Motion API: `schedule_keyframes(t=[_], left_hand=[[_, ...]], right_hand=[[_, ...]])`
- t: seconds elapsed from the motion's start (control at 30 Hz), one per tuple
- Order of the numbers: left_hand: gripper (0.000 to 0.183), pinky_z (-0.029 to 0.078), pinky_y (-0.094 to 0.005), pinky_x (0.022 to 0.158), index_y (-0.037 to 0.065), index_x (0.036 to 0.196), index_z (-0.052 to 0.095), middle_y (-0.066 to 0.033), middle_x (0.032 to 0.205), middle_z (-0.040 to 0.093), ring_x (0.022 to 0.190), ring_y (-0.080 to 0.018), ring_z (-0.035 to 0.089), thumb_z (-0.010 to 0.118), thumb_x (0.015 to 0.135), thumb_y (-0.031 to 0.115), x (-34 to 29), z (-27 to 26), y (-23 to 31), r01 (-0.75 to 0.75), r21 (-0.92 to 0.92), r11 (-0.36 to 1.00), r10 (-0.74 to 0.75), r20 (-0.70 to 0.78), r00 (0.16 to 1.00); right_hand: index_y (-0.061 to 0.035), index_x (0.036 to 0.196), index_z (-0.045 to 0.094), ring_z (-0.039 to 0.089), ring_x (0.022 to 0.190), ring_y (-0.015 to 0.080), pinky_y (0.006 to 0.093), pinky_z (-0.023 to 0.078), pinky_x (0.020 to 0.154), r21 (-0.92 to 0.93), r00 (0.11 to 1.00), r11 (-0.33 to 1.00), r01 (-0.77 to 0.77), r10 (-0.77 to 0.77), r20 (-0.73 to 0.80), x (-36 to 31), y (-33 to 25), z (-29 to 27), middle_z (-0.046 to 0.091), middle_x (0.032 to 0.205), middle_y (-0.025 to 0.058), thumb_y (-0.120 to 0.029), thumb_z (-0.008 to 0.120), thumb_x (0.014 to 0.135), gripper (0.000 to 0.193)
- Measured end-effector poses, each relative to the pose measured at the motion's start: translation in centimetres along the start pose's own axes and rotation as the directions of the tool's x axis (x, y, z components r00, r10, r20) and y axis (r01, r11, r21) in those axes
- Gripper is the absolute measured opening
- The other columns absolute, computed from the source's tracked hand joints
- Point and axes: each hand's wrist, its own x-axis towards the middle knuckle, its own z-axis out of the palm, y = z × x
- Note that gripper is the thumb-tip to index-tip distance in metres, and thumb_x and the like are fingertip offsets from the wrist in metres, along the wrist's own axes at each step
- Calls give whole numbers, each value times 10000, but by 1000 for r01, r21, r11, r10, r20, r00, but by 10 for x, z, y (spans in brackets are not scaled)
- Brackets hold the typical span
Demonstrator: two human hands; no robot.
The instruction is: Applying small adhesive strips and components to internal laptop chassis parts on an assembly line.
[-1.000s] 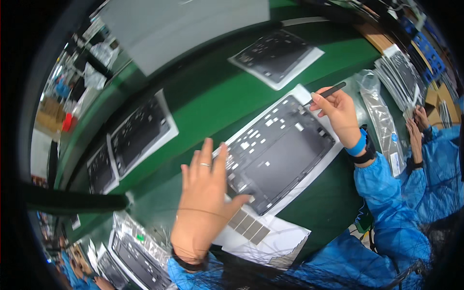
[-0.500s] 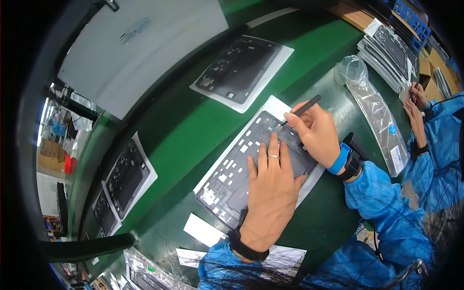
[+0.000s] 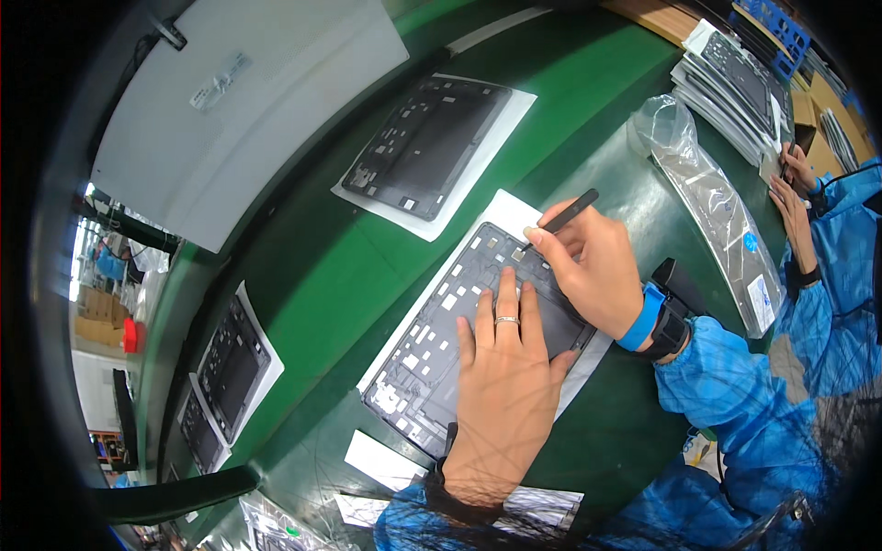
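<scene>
Since a second ago the left hand [image 3: 503, 390] has moved from one end of the dark panel [image 3: 424, 363] to its middle — fingers outstretched and slightly parted, back of the hand upward, gripping nothing. Thumb and fingers of the right hand [image 3: 597, 266] are pinched closed around a black pen-like tool [image 3: 570, 211], its thin tip near a pale patch [image 3: 519, 255] toward the panel's far end. That panel lies on a white sheet [image 3: 503, 205] upon the green bench [image 3: 617, 409], under both hands

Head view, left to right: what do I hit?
Red object → larger of the two left-side dark panels → wearer's left hand → right hand → clear plastic bag → co-worker's hand
</scene>
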Motion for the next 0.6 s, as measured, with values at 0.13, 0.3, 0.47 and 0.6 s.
schedule_keyframes(t=[0.13,0.3,0.47,0.6], left_hand=[[787,431,-611,1141,-95,1489,461,-261,1597,404,1438,-444,447,759,931,373,1,0,-1,-34,15,999,34,-12,999],[787,431,-610,1141,-96,1494,454,-265,1589,410,1430,-445,455,756,934,367,0,-4,-2,-30,41,999,30,-8,1000],[786,416,-591,1161,-94,1499,453,-264,1569,439,1422,-436,469,759,932,357,5,-5,-1,-25,38,999,26,-30,999],[807,409,-571,1171,-94,1506,447,-263,1553,462,1417,-430,479,781,911,338,14,-4,5,-33,51,998,36,-58,998]], right_hand=[[23,1014,631,774,738,279,354,598,643,12,1000,1000,3,-3,-4,0,1,-1,751,810,177,-101,749,957,180],[26,1019,628,775,746,286,354,600,641,31,1000,999,14,-14,7,0,-1,1,754,822,179,-98,742,962,178],[29,1025,625,775,753,293,357,601,643,18,1000,1000,2,-2,24,0,0,2,756,832,183,-99,737,965,180],[29,1027,625,773,757,297,365,600,645,17,1000,1000,-14,13,27,0,-3,-4,757,839,179,-114,734,969,189]])
